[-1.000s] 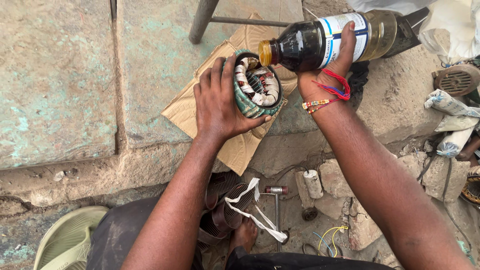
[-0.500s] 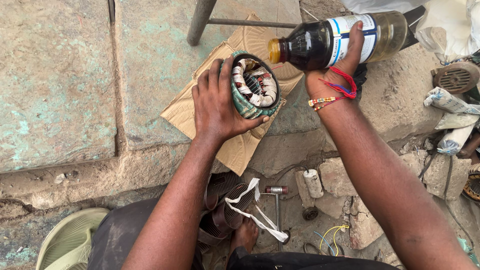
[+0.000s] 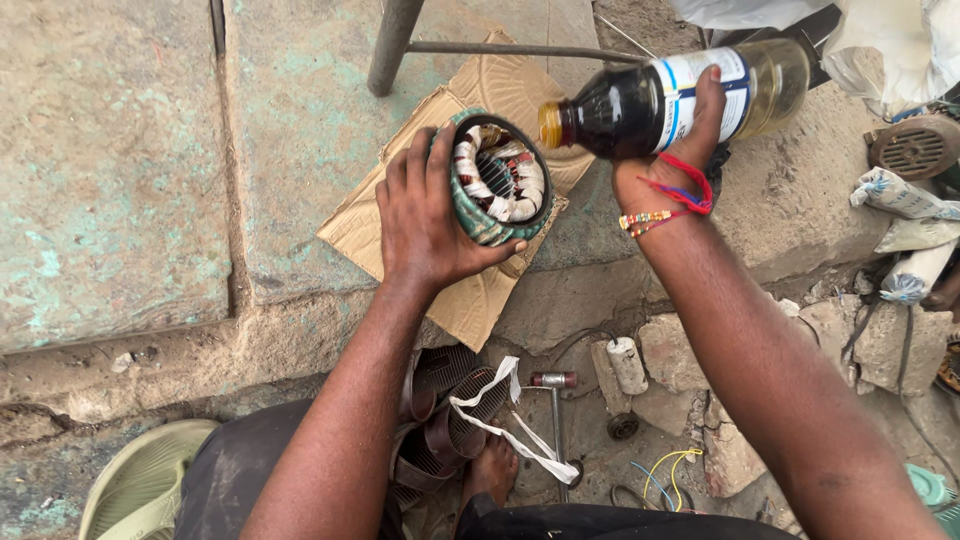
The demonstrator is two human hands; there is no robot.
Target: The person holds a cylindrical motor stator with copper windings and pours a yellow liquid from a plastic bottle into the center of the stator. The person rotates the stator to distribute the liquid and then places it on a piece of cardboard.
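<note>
left hand (image 3: 425, 215) fingers around stator (image 3: 498, 180) | right hand (image 3: 668, 165) tilts bottle (image 3: 670, 98) beside it

Tilted bottle (image 3: 680, 95) beside wound stator (image 3: 497, 180)

Both bare forearms reach forward from the bottom of the view. The left hand (image 3: 425, 215) is cupped, palm turned right, fingers curled upward and thumb pressed in below. The right hand (image 3: 668, 160) is raised higher, fingers wrapped tight, with coloured thread bands around its wrist.
</note>
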